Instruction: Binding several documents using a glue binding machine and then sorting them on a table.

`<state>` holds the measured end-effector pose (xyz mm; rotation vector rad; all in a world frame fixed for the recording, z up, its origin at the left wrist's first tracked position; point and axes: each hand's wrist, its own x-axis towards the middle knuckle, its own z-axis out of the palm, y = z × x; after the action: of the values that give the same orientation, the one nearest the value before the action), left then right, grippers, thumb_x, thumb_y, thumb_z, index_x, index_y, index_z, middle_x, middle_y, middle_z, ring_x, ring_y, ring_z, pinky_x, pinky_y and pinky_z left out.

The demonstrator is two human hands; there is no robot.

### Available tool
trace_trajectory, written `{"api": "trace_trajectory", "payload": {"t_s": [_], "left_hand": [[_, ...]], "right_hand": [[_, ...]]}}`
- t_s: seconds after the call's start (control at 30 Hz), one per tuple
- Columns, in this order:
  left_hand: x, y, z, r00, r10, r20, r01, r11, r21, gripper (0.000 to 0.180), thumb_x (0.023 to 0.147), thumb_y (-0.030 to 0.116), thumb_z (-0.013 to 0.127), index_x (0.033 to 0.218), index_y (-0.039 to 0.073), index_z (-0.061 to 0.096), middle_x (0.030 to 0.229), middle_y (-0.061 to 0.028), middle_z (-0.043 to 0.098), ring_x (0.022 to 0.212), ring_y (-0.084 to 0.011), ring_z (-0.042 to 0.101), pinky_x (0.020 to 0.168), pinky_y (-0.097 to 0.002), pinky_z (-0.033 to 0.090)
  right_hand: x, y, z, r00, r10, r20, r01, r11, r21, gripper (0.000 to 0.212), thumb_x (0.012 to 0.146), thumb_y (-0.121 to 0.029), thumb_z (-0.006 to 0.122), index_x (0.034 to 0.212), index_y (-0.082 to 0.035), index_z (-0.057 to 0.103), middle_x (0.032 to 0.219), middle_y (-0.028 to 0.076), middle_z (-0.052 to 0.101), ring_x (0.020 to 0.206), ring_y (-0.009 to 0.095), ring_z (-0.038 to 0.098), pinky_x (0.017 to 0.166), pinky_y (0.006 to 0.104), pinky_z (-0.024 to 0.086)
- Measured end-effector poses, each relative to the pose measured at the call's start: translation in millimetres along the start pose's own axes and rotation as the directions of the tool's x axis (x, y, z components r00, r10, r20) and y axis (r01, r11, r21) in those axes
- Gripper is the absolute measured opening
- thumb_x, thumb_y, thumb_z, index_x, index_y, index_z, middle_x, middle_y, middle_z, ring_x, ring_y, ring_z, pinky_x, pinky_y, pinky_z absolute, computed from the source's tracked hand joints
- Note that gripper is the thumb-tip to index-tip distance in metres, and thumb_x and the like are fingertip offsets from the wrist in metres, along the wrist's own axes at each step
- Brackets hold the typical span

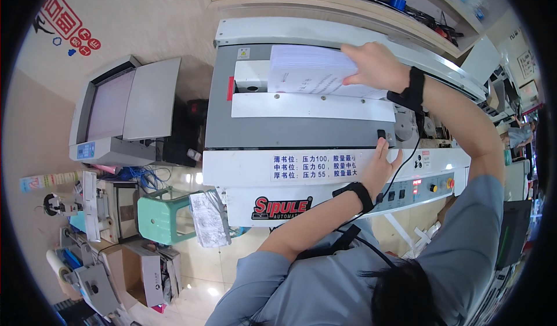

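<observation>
A thick stack of white printed paper (307, 70) stands in the clamp slot of a grey and white book-binding machine (290, 133). My right hand (374, 66) grips the stack's right end, thumb on the near face and fingers over the top. The fingertips on the far side are hidden. Lower down, my left hand (380, 169) has its fingers apart, and the index fingertip rests at a small black switch (381, 134) on the machine's top. A white plate (313, 106) with screws runs along the near side of the slot.
A control panel (418, 191) with buttons and a red display is on the machine's front right. A green stool (165, 217) and a grey machine with a raised lid (152, 99) stand at left. Above runs a shelf (348, 4) with tools. A black cable (406, 166) trails past my wrists.
</observation>
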<state>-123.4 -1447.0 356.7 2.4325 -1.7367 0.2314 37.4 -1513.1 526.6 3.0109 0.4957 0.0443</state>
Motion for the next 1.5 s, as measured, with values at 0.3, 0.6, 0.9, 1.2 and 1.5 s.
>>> {"api": "trace_trajectory", "payload": {"t_s": [0.3,0.6,0.9,1.2,1.5], "left_hand": [[-19.0,1.4,17.0,0.954,-0.177,-0.241,0.136,0.975,-0.177,0.065,0.077,0.017,0.06,0.138,0.01,0.036,0.127,-0.0295,0.044,0.132,-0.0403,0.027,0.109,-0.054,0.018],[72.1,155.2,-93.9,0.887,0.4,-0.233,-0.23,-0.056,-0.972,0.07,0.089,0.052,0.051,0.132,-0.003,0.043,0.13,-0.021,0.05,0.121,-0.0325,0.049,0.1,-0.0393,0.037],[172.0,533.8,-33.6,0.373,0.925,-0.072,0.369,-0.219,-0.903,0.063,0.083,0.029,0.068,0.129,-0.006,0.045,0.122,-0.0198,0.056,0.105,-0.0298,0.06,0.083,-0.0334,0.053],[302.2,773.1,22.2,0.062,0.992,-0.11,0.391,-0.126,-0.912,0.052,0.075,0.001,0.064,0.124,-0.009,0.049,0.107,-0.0182,0.064,0.097,-0.0254,0.064,0.079,-0.0315,0.055],[429.4,1003.3,36.6,-0.232,0.959,-0.165,0.4,-0.06,-0.915,0.027,0.075,-0.008,0.044,0.093,-0.002,0.063,0.078,-0.0104,0.064,0.058,-0.011,0.057,0.053,-0.0224,0.042]], "right_hand": [[-179.3,30.6,-105.8,0.707,0.49,-0.51,-0.211,0.834,0.51,0.041,0.069,-0.012,0.078,0.104,0.002,0.062,0.087,0.011,0.068,0.075,0.013,0.063,0.072,0.0295,0.051],[-680.7,-1.1,151.6,-0.366,0.93,0.035,0.485,0.158,0.86,0.059,0.093,-0.044,0.047,0.136,-0.004,0.037,0.134,0.01,0.047,0.12,0.025,0.047,0.101,0.0427,0.038],[-854.5,-86.9,283.8,-0.288,0.904,0.316,0.953,0.236,0.192,0.057,0.088,-0.039,0.057,0.129,-0.003,0.044,0.124,0.011,0.055,0.11,0.025,0.055,0.094,0.0418,0.045],[-1057.2,-41.7,323.4,-0.629,0.733,0.257,0.777,0.594,0.209,0.058,0.081,-0.035,0.069,0.124,-0.002,0.05,0.116,0.013,0.061,0.101,0.024,0.062,0.088,0.0412,0.052],[-1215.9,40.2,309.6,-0.759,0.57,0.315,0.598,0.801,-0.008,0.059,0.074,-0.032,0.077,0.119,-0.001,0.056,0.113,0.012,0.063,0.1,0.024,0.062,0.089,0.0415,0.051]]}}
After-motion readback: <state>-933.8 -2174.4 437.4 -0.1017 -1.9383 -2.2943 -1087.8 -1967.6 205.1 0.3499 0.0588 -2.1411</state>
